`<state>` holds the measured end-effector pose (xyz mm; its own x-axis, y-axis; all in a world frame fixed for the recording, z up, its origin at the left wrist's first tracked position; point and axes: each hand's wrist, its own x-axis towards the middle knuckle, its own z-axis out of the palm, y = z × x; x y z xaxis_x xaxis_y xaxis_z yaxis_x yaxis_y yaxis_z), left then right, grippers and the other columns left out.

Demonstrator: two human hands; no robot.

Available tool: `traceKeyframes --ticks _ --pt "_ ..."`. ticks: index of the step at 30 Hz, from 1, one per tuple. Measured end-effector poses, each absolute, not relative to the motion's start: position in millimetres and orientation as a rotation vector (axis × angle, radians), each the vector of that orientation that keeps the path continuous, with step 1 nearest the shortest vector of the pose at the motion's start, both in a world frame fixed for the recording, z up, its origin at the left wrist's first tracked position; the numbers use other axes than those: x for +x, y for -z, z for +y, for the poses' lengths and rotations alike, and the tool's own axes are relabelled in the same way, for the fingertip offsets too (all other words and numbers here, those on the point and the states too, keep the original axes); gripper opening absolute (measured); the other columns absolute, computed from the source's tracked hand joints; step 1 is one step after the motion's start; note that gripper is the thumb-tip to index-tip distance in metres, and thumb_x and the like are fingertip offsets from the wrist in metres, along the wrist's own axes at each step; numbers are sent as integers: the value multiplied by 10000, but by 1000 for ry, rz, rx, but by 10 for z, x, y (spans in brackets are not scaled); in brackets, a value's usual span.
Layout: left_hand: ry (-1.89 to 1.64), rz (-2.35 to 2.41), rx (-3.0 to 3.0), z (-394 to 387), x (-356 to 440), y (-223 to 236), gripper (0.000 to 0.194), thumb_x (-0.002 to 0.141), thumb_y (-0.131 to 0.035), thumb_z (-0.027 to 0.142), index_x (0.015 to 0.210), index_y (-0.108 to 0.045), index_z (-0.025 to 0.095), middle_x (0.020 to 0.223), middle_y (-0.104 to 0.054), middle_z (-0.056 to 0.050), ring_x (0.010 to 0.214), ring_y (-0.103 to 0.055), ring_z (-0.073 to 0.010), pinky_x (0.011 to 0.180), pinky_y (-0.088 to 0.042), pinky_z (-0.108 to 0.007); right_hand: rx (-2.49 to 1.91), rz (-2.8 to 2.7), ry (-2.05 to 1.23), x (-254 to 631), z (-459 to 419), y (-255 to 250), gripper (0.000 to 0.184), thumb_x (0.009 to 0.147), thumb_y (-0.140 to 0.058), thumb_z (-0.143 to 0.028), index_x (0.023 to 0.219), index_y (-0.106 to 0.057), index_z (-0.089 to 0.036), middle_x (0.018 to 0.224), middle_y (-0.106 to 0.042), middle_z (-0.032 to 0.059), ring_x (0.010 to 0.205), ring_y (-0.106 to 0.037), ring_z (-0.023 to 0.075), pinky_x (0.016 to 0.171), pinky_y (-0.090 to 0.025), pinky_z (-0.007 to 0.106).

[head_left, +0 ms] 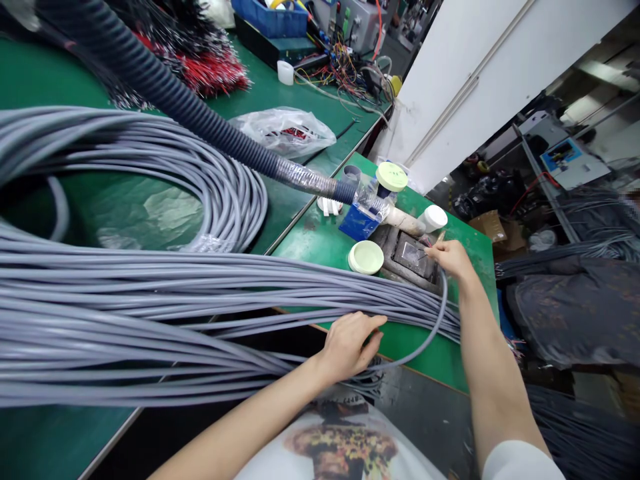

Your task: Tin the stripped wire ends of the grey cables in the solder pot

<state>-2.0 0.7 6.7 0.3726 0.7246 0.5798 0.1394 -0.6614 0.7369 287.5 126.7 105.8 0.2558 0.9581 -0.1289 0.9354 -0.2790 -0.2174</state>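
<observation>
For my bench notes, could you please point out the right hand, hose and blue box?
Right hand [453,257]: head view, its back.
Hose [205,127]: head view, ribbed middle.
Blue box [359,223]: head view, blue side.

grey cables [300,283], green table [313,243], blue box [358,223]

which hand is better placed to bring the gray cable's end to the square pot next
Probably the right: the right hand pinches the gray cable near its end, just beside the square pot. The left hand is farther from it, by the gray cable bundle.
</observation>
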Motion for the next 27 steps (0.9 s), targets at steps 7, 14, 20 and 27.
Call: traceKeyframes --ticks 7,14,20,27 --pt "-1272 737 1945 -16 -14 -68 304 837 -557 132 1137 -568 175 819 -686 -52 711 -602 -160 674 -452 -288 -1784 -1813 -538 2335 524 -1512 347 816 -605 -365 539 -574 -159 562 -446 -27 558 -427 108 561 -317 251" --pt "-1227 664 1157 -9 111 -239 150 814 -637 192 954 -685 170 737 -624 -21 656 -546 -116 620 -435 -243 -1576 -1578 -767 1808 58 -1383 272 824 -641 -302 586 -638 -170 583 -476 -21 588 -440 113 579 -327 253" --pt "-1086 468 581 35 296 -399 352 660 -786 251 994 -700 179 717 -603 10 584 -508 -77 528 -385 -192 -1441 -1351 -1045 1595 -136 -1144 337 824 -648 -313 532 -570 -163 553 -452 -30 558 -405 101 553 -310 247" --pt "-1058 437 480 -11 328 -579 154 702 -756 271 725 -682 137 685 -532 20 548 -452 -50 526 -358 -180 -1433 -1286 -1120 1494 -285 -1073 330 842 -629 -332 569 -568 -155 507 -455 -42 478 -390 72 486 -297 223"
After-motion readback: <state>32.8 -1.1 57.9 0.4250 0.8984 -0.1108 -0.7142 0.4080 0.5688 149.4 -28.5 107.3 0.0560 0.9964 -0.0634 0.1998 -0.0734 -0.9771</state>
